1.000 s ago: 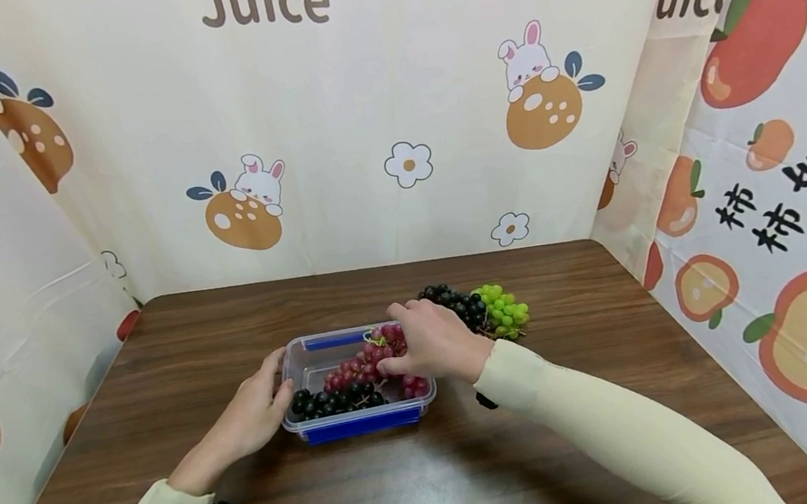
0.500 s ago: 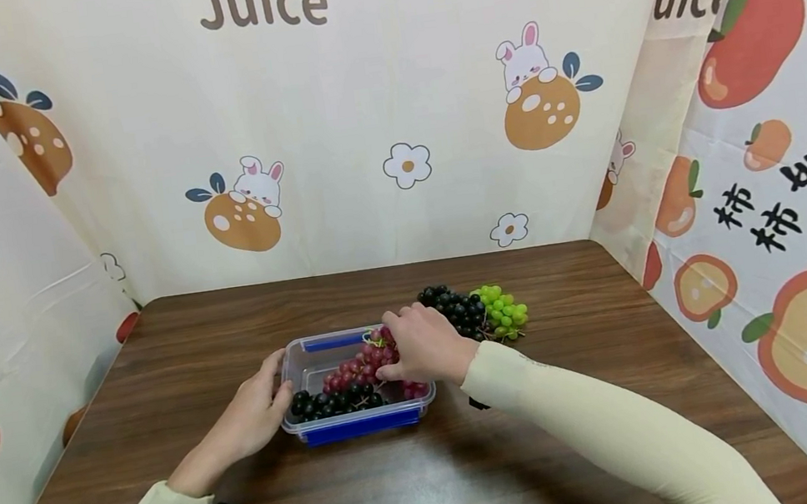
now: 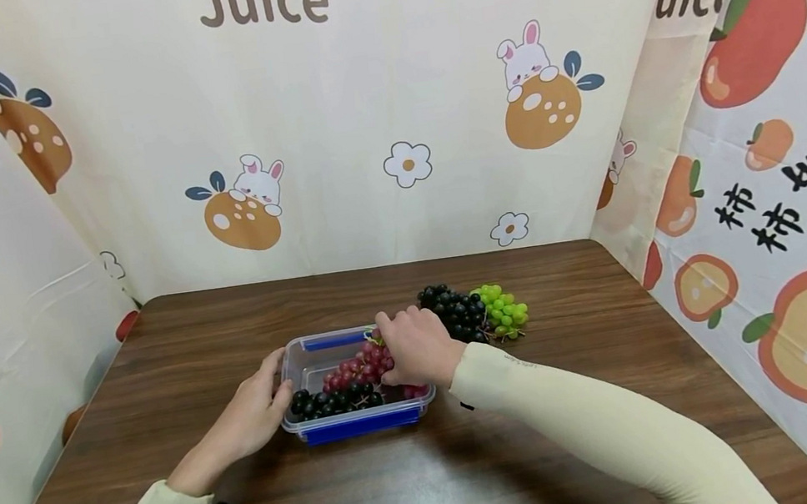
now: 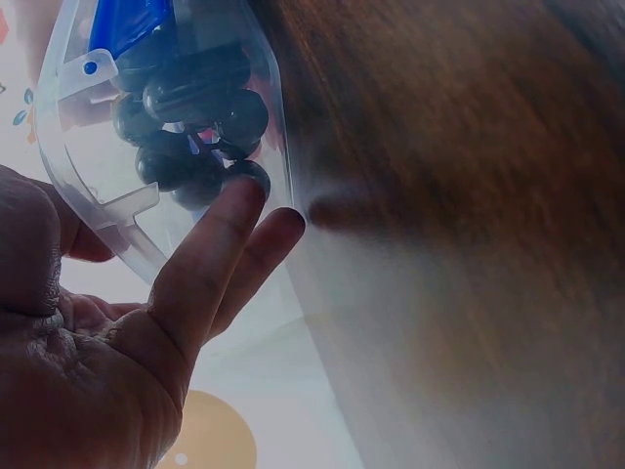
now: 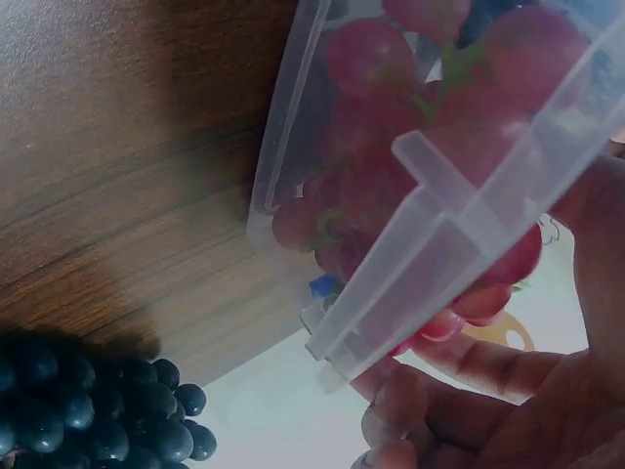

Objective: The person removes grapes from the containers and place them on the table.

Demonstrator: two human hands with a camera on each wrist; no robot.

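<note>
A clear plastic food container (image 3: pixel 297 370) with blue clips stands on the table. Its left end is held by my left hand (image 3: pixel 260 408), thumb toward the front corner; the left wrist view has two fingers extended along the outer wall (image 4: pixel 210 259). In the container lie a bunch of red grapes (image 3: pixel 357 369) and, along the front, a bunch of black grapes (image 3: pixel 338 399). My right hand (image 3: pixel 418 347) reaches over the right end, thumb and fingers around the red grapes. From beneath, the right wrist view shows red grapes (image 5: pixel 371 127) through the plastic; part of them is hidden by the hand.
Behind and right of the container, a second bunch of black grapes (image 3: pixel 456 313) lies on the wooden table (image 3: pixel 230 315), with a bunch of green grapes (image 3: pixel 505 311) beside it. A fruit-print curtain (image 3: pixel 328 127) hangs around the back and sides.
My right hand has shifted a little to the left over the red grapes, covering more of them. The left hand and the container have stayed in place.
</note>
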